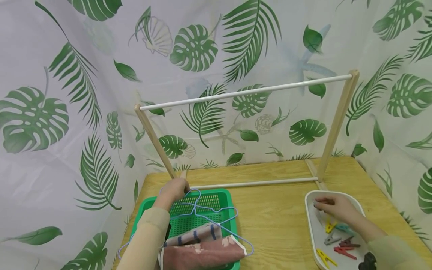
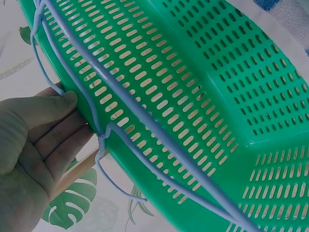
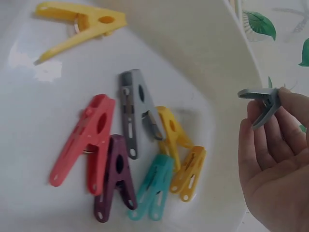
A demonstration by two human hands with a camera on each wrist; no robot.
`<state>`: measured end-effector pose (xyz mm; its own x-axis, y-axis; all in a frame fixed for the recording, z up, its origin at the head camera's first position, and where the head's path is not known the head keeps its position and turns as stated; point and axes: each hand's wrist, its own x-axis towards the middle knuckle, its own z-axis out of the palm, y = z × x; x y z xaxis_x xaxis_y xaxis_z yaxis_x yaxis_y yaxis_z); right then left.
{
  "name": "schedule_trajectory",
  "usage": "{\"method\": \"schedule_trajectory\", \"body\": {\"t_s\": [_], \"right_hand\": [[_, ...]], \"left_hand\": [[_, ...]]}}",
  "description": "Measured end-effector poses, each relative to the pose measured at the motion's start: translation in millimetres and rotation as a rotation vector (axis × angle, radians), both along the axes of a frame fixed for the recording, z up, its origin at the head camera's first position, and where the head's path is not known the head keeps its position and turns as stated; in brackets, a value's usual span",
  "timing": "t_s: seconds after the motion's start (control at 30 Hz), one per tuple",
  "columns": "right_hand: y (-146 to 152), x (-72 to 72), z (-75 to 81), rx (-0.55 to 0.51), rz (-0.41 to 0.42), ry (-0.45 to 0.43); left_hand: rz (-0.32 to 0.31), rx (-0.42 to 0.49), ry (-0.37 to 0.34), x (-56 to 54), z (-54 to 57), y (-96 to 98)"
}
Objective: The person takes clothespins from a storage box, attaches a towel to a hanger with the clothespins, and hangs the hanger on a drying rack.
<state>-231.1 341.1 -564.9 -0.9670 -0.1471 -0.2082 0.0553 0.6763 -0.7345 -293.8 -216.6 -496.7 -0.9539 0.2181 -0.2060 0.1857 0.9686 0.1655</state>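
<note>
My left hand (image 1: 176, 188) is at the back rim of a green basket (image 1: 224, 194). In the left wrist view, the thumb and fingers pinch the hook end of a pale blue hanger (image 2: 140, 113). More than one such hanger lies across the basket, over a pink cloth (image 1: 202, 254) and a white cloth with blue stripes (image 1: 199, 235). On the other side, my right hand (image 1: 337, 208) is over a white tray (image 1: 308, 225). Between thumb and fingers it holds a grey clothespin (image 3: 265, 102). Several clothespins lie in the tray, among them a red one (image 3: 89, 140) and a teal one (image 3: 154, 186).
Behind the basket and tray stands a wooden rack (image 1: 337, 120) with a white top rod (image 1: 246, 92) and a white lower rod (image 1: 256, 184). The wooden table (image 1: 273, 217) shows between basket and tray. A leaf-patterned curtain (image 1: 141, 75) hangs around the back and sides.
</note>
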Motion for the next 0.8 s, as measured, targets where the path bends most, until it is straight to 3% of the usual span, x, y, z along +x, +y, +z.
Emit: {"method": "schedule_trajectory", "body": {"t_s": [0.23,0.37,0.53,0.8], "right_hand": [[2,-3.5,12.2,-0.288,-0.022,-0.117],[-1,-8.4,21.5,-0.371,-0.04,-0.123],[-7,-16.9,35.4,-0.407,-0.028,-0.088],[-22,-26.4,48.0,-0.353,0.007,-0.053]], "left_hand": [[-0.019,-0.014,0.013,2.4,-2.0,1.3],[-0.019,-0.018,0.013,2.6,-3.0,2.0],[-0.022,-0.009,0.017,3.2,-3.3,2.1],[-0.006,-0.002,0.011,2.1,-3.3,-1.2]]}}
